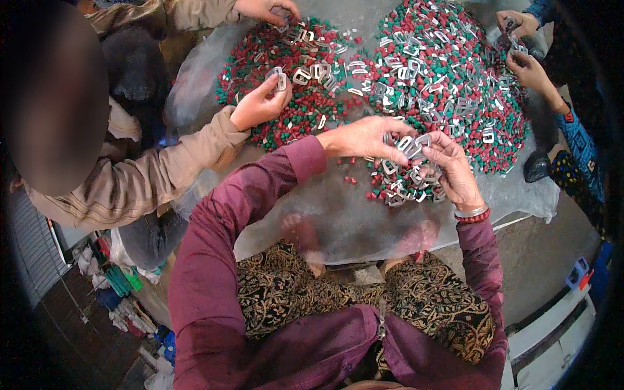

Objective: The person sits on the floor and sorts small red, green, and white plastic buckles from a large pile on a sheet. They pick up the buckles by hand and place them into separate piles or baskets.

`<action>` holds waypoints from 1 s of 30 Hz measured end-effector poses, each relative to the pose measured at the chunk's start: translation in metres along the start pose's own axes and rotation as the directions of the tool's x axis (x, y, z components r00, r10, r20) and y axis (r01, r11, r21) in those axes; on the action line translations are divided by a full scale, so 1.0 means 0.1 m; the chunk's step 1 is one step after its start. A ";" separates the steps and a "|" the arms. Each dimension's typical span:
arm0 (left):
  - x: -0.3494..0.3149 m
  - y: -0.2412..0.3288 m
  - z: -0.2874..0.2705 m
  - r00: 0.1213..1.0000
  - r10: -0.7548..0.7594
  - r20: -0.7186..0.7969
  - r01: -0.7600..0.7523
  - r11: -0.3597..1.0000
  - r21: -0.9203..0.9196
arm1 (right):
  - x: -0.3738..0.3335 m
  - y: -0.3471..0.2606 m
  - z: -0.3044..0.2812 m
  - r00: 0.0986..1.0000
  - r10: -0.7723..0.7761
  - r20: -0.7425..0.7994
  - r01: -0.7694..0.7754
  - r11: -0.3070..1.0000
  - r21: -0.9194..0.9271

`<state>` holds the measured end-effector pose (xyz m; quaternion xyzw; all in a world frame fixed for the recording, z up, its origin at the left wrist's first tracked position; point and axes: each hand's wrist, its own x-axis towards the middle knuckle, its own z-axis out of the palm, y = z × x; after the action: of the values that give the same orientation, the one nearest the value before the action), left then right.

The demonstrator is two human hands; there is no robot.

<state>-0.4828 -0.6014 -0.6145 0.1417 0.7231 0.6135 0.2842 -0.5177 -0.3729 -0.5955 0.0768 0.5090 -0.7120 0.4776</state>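
My left hand [365,136] reaches in from the left with thumb and fingers closed on grey, frame-shaped buckles [405,144]. Opposite it, my right hand [459,174], with a red beaded bracelet and a metal bangle at the wrist, pinches another grey buckle [423,140]. The fingertips of both hands are close together, and the pieces there overlap, so which piece each finger touches is partly hidden. Just beneath my hands lies a small heap of similar buckles [396,195] mixed with small red, green and white pieces.
A large pile of red, green and white pieces [448,84] with buckles lies on a clear plastic sheet [312,224]. A smaller pile [299,120] is to its left. One co-worker's hand [263,104] holds a buckle at left; another's hands [530,68] work at upper right.
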 end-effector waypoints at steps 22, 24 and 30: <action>-0.15 0.35 0.12 0.964 0.265 -0.018 -0.108 0.453 0.885 | 0.06 0.13 0.17 0.999 0.031 -0.016 -0.030 0.999 0.043; -0.17 0.41 0.17 0.978 0.206 0.029 -0.115 0.422 0.899 | 0.06 0.12 0.25 0.999 -0.010 -0.045 0.006 0.997 -0.078; -0.06 0.48 -0.17 0.982 0.189 -0.003 -0.131 0.692 0.710 | 0.12 -0.03 0.19 0.998 -0.049 -0.030 0.047 0.997 -0.060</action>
<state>-0.4954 -0.6087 -0.5657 0.2787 0.8976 0.3173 0.1263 -0.5189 -0.3954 -0.5913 0.0616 0.5391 -0.7065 0.4544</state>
